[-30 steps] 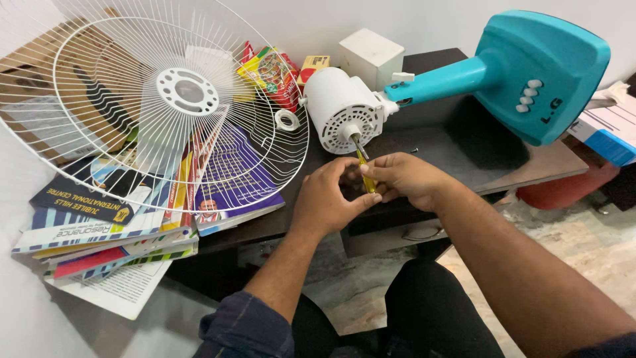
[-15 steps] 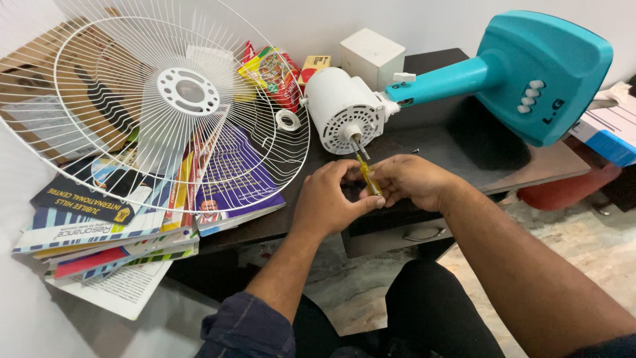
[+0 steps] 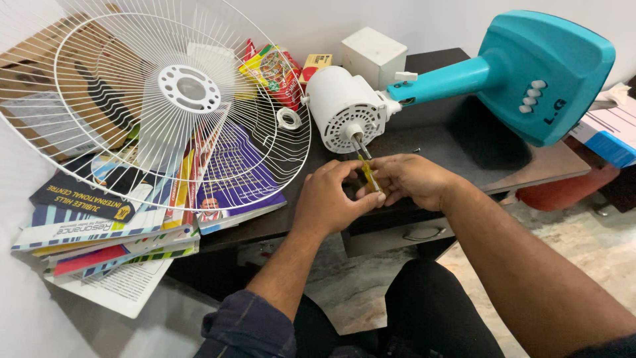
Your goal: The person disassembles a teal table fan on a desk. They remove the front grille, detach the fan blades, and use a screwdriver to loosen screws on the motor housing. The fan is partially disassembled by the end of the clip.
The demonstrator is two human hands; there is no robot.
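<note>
A big white wire fan guard [image 3: 165, 99] lies on books [image 3: 99, 219]. The blue fan base [image 3: 543, 73] lies on the dark table [image 3: 450, 142]. The white motor [image 3: 344, 106] faces the hands. A yellow screwdriver [image 3: 366, 174] points up and away into the motor. The right hand [image 3: 411, 179] and the left hand [image 3: 328, 199] are both curled around its handle, equally near.

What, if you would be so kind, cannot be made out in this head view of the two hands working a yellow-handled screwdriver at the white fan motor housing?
- Tip of the yellow-handled screwdriver: too small to tell what it engages on the white fan motor housing.
- Screwdriver handle end: covered by the right hand and left hand.
- White wire fan guard: cut off by the top and left edges.
- Stacked books: partly covered by the guard.
</note>
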